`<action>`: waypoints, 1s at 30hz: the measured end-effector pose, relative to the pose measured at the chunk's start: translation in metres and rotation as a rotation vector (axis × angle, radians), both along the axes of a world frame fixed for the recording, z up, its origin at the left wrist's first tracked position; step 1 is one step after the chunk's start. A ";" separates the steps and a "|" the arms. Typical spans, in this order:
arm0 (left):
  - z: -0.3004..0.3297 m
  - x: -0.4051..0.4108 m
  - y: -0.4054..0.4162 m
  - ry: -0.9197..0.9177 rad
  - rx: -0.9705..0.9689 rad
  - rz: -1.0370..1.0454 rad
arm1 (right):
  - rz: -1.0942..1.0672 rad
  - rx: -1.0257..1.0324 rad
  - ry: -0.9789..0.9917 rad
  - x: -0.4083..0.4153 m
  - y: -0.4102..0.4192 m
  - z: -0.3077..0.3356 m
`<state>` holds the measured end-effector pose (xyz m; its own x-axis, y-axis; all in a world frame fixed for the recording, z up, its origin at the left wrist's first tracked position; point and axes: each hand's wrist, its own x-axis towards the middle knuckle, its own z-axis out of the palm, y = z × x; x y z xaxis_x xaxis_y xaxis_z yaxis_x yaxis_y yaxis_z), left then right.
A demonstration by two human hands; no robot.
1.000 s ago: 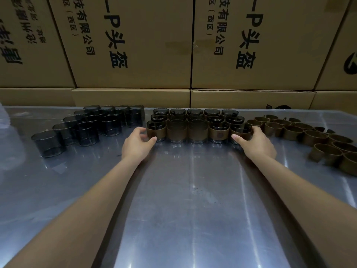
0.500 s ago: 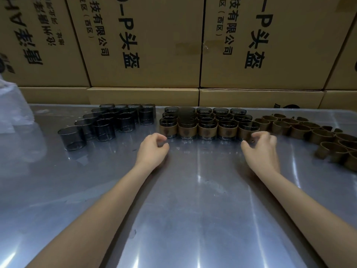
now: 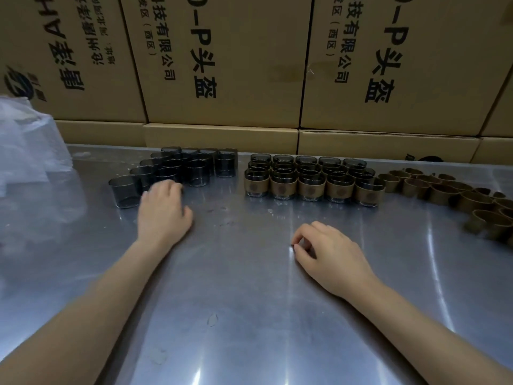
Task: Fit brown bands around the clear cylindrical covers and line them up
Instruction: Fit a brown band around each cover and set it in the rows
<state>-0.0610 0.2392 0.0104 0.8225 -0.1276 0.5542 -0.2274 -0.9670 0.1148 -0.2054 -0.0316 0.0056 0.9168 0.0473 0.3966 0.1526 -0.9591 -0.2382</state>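
Observation:
A cluster of dark clear covers (image 3: pixel 125 190) stands at the back left of the metal table (image 3: pixel 249 287). My left hand (image 3: pixel 163 209) reaches into the cluster's front edge, and its fingertips lie against a cover, hidden by the knuckles. A block of banded covers (image 3: pixel 311 188) stands in neat rows at the back centre. Several loose brown bands (image 3: pixel 444 191) curve away to the right. My right hand (image 3: pixel 330 255) rests on the table in front of the block, fingers loosely curled and holding nothing.
Stacked cardboard boxes (image 3: pixel 222 65) with printed characters wall off the back of the table. A crumpled clear plastic bag (image 3: pixel 27 151) lies at the far left edge. Bare reflective metal stretches between my arms.
Both hands have left the front row of banded covers. My left hand swung left to the clear covers, and my right hand drew back toward me onto the table.

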 end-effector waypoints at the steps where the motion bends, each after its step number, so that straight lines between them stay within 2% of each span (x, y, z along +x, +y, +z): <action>1: 0.000 0.007 0.011 0.012 -0.008 0.084 | 0.009 0.018 0.008 0.001 -0.001 0.000; 8: -0.006 0.040 0.039 0.097 -0.087 0.304 | 0.040 0.039 0.041 0.005 -0.007 -0.001; 13: -0.007 0.033 0.033 -0.045 -0.128 0.280 | 0.046 0.065 0.055 0.008 -0.008 -0.001; 17: -0.005 0.003 0.015 -0.027 -0.154 0.078 | 0.039 0.075 0.064 0.008 -0.007 0.000; 21: -0.005 -0.038 -0.019 0.010 -0.134 -0.292 | 0.042 0.104 0.086 0.011 -0.008 -0.001; 27: -0.003 -0.097 -0.102 0.085 -0.171 -0.729 | 0.048 0.322 0.206 0.011 -0.008 0.003; 30: -0.004 -0.110 -0.146 0.075 -0.161 -0.755 | 0.002 0.456 0.221 0.012 -0.014 0.004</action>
